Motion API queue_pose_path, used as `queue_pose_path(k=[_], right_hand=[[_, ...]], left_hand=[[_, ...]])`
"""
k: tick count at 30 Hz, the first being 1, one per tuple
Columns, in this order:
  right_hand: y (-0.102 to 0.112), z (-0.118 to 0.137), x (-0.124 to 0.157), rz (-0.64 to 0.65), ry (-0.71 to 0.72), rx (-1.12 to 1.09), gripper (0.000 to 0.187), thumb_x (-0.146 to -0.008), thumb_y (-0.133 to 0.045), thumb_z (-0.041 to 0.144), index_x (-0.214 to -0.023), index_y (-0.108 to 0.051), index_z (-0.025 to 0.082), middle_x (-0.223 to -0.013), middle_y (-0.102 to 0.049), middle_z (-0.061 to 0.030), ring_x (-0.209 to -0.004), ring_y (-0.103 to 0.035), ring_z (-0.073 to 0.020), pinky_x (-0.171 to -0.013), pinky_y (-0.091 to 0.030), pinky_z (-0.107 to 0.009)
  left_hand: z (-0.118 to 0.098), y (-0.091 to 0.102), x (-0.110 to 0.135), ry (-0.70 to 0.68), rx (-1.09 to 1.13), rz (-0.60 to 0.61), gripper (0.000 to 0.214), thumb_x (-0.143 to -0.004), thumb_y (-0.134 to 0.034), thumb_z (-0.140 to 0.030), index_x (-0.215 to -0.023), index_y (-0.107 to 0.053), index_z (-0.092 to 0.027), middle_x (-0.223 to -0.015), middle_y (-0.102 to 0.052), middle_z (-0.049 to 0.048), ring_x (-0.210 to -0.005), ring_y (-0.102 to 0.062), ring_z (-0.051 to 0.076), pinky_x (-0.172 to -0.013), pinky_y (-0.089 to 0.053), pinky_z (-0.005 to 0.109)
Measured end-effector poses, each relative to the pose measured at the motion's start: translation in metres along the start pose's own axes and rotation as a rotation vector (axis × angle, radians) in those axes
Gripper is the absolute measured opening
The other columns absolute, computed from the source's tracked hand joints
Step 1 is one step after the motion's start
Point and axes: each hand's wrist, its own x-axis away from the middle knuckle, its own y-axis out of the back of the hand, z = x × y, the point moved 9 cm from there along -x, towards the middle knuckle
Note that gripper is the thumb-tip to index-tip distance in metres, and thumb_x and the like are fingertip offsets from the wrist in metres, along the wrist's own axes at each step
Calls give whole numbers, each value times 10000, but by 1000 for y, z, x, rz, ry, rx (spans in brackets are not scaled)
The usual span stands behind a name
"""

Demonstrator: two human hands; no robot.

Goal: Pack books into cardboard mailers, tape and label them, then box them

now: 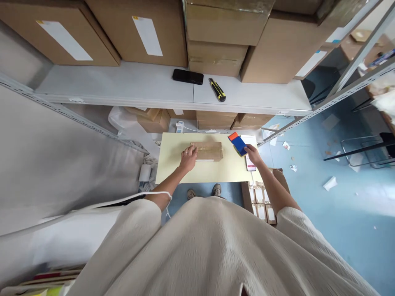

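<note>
A small brown cardboard box point(209, 150) lies on a pale yellow table point(197, 172) below me. My left hand point(188, 158) rests on the box's left end, fingers curled against it. My right hand point(253, 155) grips a blue and orange tape dispenser point(237, 143), held just right of the box and above the table's right edge. A phone with a lit screen point(249, 163) lies on the table under that hand.
A white shelf point(138, 84) above carries a black phone point(187, 76), a yellow utility knife point(217, 90) and large cardboard boxes point(216, 24). An open carton of small packets point(262, 203) stands at the table's right. Paper scraps litter the blue floor point(339, 205).
</note>
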Motion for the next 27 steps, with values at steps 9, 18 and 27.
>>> queue_pose_path(k=[9, 18, 27], right_hand=[[-96, 100, -13, 326, 152, -6, 420, -952, -547, 685, -927, -606, 270, -893, -649, -42, -943, -603, -272, -900, -561, -403], [-132, 89, -13, 379, 91, 89, 588, -917, -625, 852, -947, -605, 265, -871, -655, -28, -873, -603, -245, -767, -555, -377], [-118, 87, -11, 365, 201, 453, 622, -701, -934, 481, -1200, -637, 256, -1216, -747, -82, -1076, -689, -291, -921, -584, -402]], left_hand=[[-6, -1, 6, -49, 85, 4, 698, -1032, -499, -145, -1715, -547, -274, -1809, -443, 197, -1641, -373, 404, -1268, -345, 628], [-5, -7, 4, -35, 105, 7, 685, -1046, -556, -191, -1724, -542, -290, -1786, -456, 197, -1623, -375, 411, -1248, -355, 618], [-1, -7, 3, -39, 71, 12, 669, -1058, -501, -146, -1713, -562, -267, -1811, -441, 191, -1644, -372, 399, -1256, -363, 605]])
